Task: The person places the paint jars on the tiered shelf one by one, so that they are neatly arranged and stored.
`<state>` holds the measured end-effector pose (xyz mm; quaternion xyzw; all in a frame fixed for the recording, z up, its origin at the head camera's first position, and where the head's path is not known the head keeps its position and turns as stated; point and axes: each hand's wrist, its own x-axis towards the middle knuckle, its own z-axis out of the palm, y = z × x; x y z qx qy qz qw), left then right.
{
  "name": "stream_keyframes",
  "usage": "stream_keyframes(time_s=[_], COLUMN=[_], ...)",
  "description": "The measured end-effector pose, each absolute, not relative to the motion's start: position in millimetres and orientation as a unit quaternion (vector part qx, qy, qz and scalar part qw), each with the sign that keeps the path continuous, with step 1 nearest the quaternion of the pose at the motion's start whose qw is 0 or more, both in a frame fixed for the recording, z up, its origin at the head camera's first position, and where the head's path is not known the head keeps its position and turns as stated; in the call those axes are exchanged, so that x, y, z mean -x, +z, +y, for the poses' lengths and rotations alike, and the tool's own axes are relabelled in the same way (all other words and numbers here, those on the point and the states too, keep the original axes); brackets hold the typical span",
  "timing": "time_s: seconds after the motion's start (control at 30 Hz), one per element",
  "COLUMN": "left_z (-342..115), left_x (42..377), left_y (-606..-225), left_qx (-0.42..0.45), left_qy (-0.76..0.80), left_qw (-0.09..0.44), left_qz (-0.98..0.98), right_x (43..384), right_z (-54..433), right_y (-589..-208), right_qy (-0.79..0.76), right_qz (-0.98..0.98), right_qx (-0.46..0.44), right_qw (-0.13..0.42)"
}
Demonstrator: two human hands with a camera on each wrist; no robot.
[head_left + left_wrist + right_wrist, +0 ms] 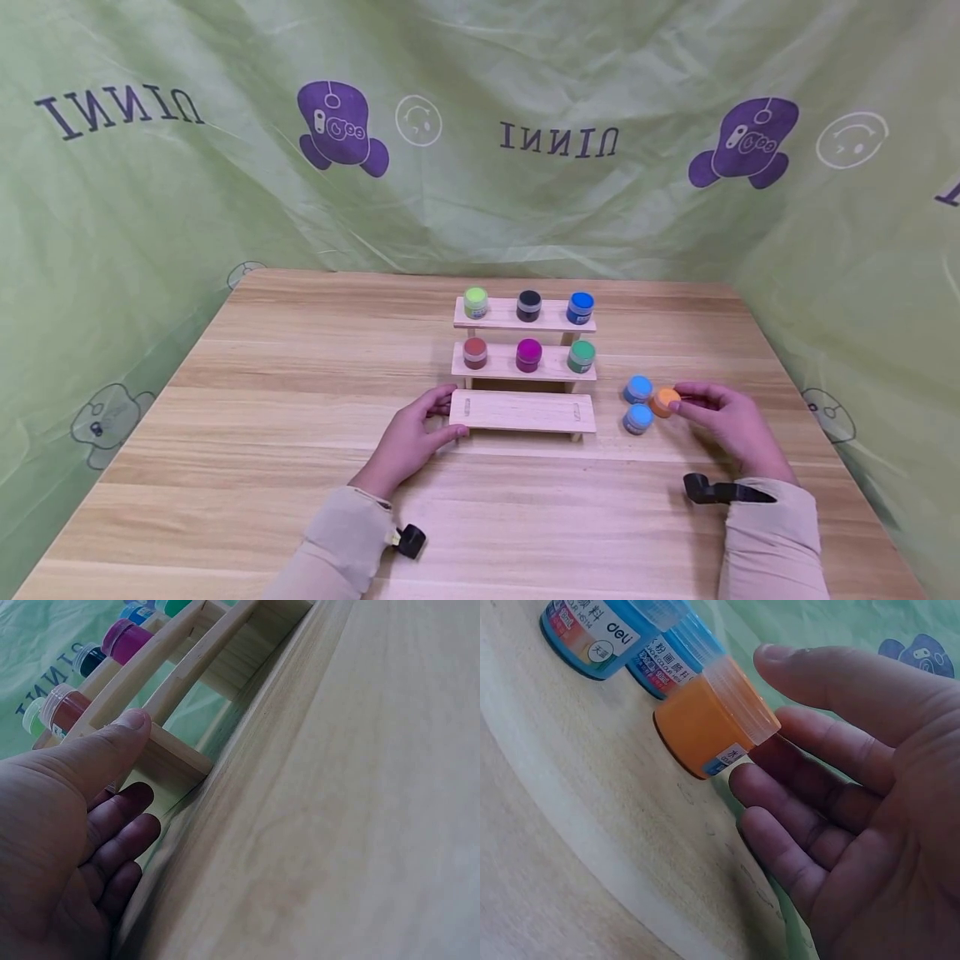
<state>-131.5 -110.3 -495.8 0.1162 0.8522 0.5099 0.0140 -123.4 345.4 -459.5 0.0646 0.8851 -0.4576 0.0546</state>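
A three-step wooden rack (522,411) stands mid-table. My left hand (408,437) holds the left end of its lowest step, thumb on the front edge and forefinger behind. In the left wrist view the thumb (112,742) lies on the wood, with the other fingers loosely bent below. On the right, my right hand (731,421) is beside an orange paint jar (664,402), its fingers around the lid's side. The right wrist view shows a gap between thumb and orange jar (709,720). Two light-blue paint jars (638,388) (638,419) stand left of it.
On the middle step are red-brown (475,353), magenta (528,355) and green (581,357) jars. The top step bears light-green (476,303), black (528,306) and blue (581,307) ones. A green printed cloth (465,208) hangs around the wooden table (247,433).
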Motion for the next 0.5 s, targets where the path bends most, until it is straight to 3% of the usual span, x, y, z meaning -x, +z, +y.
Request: stream_keyframes(time_s=[0.5], left_z=[-110.4], left_x=[131.3], left_y=[-494.1], left_qx=[-0.109], left_qy=[0.509], left_qw=[0.02], left_qz=[0.853], right_x=[125.2], right_z=[344.1], right_y=[-468.5], right_qy=[-0.461], right_qz=[0.884], right_qx=[-0.058], right_qw=[0.048])
